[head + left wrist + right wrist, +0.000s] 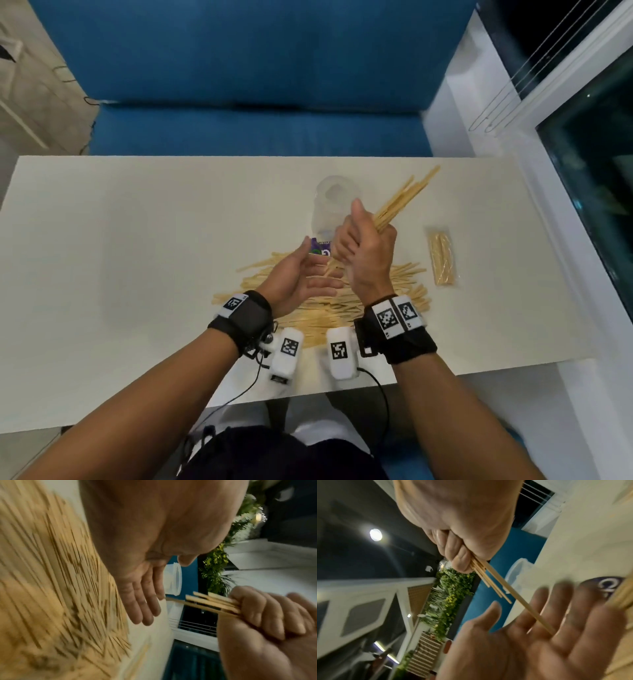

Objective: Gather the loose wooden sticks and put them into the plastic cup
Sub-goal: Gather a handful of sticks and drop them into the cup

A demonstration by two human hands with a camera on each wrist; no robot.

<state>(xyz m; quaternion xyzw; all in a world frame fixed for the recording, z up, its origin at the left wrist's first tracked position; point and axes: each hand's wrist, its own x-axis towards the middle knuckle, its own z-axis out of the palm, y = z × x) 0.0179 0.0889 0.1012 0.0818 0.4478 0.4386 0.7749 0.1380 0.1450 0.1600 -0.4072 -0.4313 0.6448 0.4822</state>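
We are gripping a bundle of wooden sticks (399,202) in our right hand (366,255), fingers curled tight round its middle, while our left hand (298,281) is lying open and flat beneath it, holding nothing, with one long stick touching its fingers in the right wrist view. The lower ends are sitting uneven, so we are risking a snag on the rim as we are lowering the bundle, and a stray stick could be slipping out onto the table (102,257). The plastic cup (334,205) is standing just beyond our hands; being light and clear, it is likely to tip if the bundle is knocking its wall. We are seeing no sticks in it, though our right hand is hiding part of it. The loose pile (329,308) is lying under our wrists, and a sealed packet of sticks (443,255) is resting apart to the right.
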